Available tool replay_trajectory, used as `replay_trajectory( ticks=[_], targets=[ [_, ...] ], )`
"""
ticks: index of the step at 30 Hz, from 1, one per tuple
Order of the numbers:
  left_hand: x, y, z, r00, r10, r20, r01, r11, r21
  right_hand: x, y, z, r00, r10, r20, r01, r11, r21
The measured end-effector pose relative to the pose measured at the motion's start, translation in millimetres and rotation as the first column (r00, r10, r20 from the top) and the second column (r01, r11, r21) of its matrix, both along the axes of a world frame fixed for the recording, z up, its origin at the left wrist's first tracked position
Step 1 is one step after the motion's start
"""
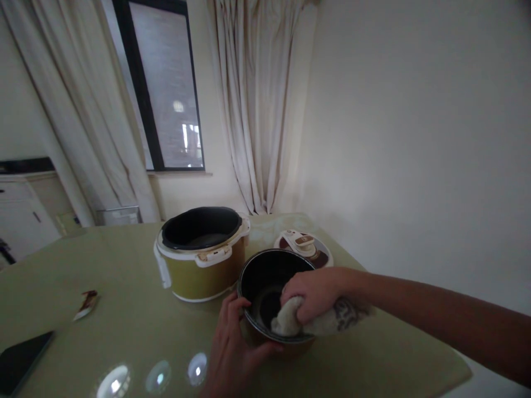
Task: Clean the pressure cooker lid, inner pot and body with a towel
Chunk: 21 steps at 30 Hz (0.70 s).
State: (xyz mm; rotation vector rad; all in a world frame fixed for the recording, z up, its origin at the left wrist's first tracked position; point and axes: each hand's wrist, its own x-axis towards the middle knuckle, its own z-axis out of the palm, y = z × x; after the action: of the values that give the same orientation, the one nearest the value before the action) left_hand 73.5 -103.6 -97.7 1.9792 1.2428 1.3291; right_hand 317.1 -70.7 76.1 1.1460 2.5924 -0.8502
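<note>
A dark inner cooking pot is tipped toward me at the front of the table. My left hand grips its near left side, fingertips over the rim and thumb along the outside. My right hand is closed around a pale cloth at the pot's right rim, partly inside the opening. A patterned end of the cloth hangs out past the rim under my wrist. Just behind the pot stands the gold and white pressure cooker body, its top uncovered. The cooker's lid lies behind the pot on the right.
The pale green table has a glossy top reflecting lamps. On its left are a small brown and white scrap and a dark flat device. A white wall borders the right side; curtains hang behind.
</note>
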Motion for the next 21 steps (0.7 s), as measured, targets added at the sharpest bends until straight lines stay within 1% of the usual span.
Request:
replay_trajectory(
  ticks=[2,3,4,5,6,7,9,10,11,12,14,16,18,20,21],
  targets=[
    [2.3,0.6,1.6,1.000,-0.027,0.009,0.027,0.999,-0.021,2.6,3.6,6.0,0.976,0.043,0.213,-0.048,0.999,0.018],
    [3.8,1.1,1.7,0.999,-0.036,0.009,0.036,0.999,-0.032,-1.1,4.9,5.8,0.960,0.068,0.270,-0.074,0.997,0.012],
    [5.2,1.5,1.5,0.999,-0.045,0.008,0.045,0.998,-0.041,-7.6,5.9,3.3,0.953,0.096,0.286,-0.099,0.995,-0.004],
    [6.4,1.9,1.1,0.999,-0.052,0.007,0.052,0.998,-0.045,-15.7,6.8,-1.2,0.958,0.111,0.266,-0.110,0.994,-0.020],
    [7.0,2.2,0.7,0.998,-0.056,0.004,0.056,0.997,-0.046,-24.3,7.6,-7.3,0.970,0.099,0.221,-0.095,0.995,-0.028],
    [7.1,2.3,0.4,0.999,-0.054,-0.002,0.054,0.998,-0.044,-32.2,8.5,-14.4,0.985,0.056,0.162,-0.052,0.998,-0.029],
    [5.8,2.2,1.1,0.999,-0.040,-0.014,0.039,0.999,-0.031,-42.2,10.5,-29.1,0.996,-0.074,0.043,0.076,0.996,-0.048],
    [4.6,2.0,2.4,0.999,-0.033,-0.025,0.033,0.999,-0.021,-43.6,11.7,-35.6,0.993,-0.115,0.011,0.116,0.991,-0.073],
    [3.2,1.7,4.4,0.999,-0.026,-0.042,0.025,1.000,-0.004,-42.9,12.9,-41.2,0.993,-0.119,0.006,0.119,0.988,-0.099],
    [1.8,1.4,7.1,0.998,-0.013,-0.066,0.015,0.999,0.028,-40.7,14.2,-45.7,0.996,-0.086,0.025,0.088,0.989,-0.122],
    [-0.2,0.4,14.0,0.988,0.022,-0.154,-0.001,0.991,0.136,-34.8,16.3,-51.7,0.995,0.035,0.098,-0.023,0.992,-0.126],
    [-1.0,-1.6,21.9,0.961,0.075,-0.267,-0.003,0.965,0.262,-30.6,16.7,-56.2,0.979,0.117,0.169,-0.107,0.992,-0.066],
    [-0.5,-5.4,29.0,0.925,0.138,-0.354,0.000,0.933,0.361,-29.5,15.5,-62.1,0.969,0.143,0.200,-0.150,0.988,0.023],
    [2.0,-11.5,34.8,0.897,0.228,-0.380,-0.031,0.888,0.459,-30.0,14.1,-71.0,0.967,0.157,0.201,-0.179,0.979,0.098],
    [4.4,-15.2,37.4,0.887,0.273,-0.373,-0.051,0.859,0.509,-30.5,14.0,-76.3,0.971,0.164,0.177,-0.187,0.975,0.123]
  ],
)
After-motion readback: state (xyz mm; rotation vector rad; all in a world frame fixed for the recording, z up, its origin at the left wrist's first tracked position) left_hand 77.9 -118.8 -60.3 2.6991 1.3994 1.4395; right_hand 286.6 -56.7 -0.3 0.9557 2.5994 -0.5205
